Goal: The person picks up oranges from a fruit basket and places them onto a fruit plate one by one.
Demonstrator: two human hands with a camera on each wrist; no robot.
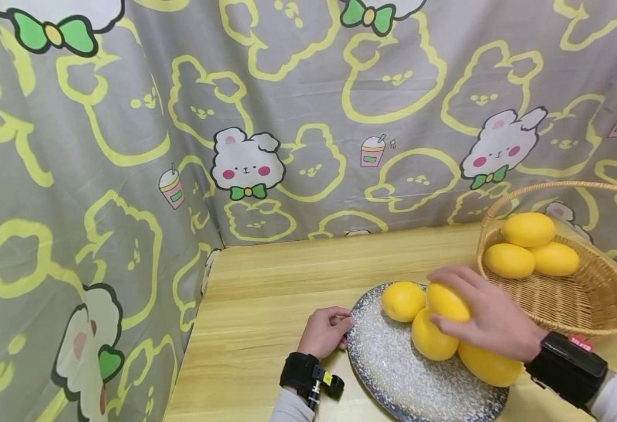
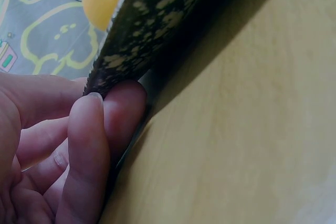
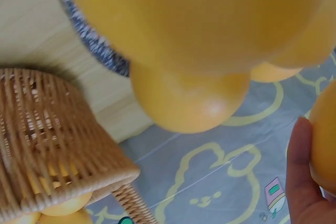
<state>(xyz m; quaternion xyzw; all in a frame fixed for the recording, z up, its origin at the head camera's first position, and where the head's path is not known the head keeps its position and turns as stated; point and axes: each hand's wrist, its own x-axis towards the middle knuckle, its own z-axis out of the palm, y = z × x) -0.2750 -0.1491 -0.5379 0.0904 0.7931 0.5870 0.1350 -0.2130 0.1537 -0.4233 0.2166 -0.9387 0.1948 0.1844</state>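
Note:
My right hand grips a lemon over the plate, fingers across its far side and thumb on the near side. In the right wrist view the gripped lemon is at the right edge with a finger against it. Beneath and around that hand, other lemons sit on the speckled grey plate: one at the back left, one in the middle and one under the wrist. My left hand pinches the plate's left rim; the left wrist view shows fingertips beneath the dark rim.
A wicker basket with a tall handle stands at the right, close beside the right forearm. Three lemons lie piled at its back left. A patterned grey curtain hangs behind and left of the wooden table.

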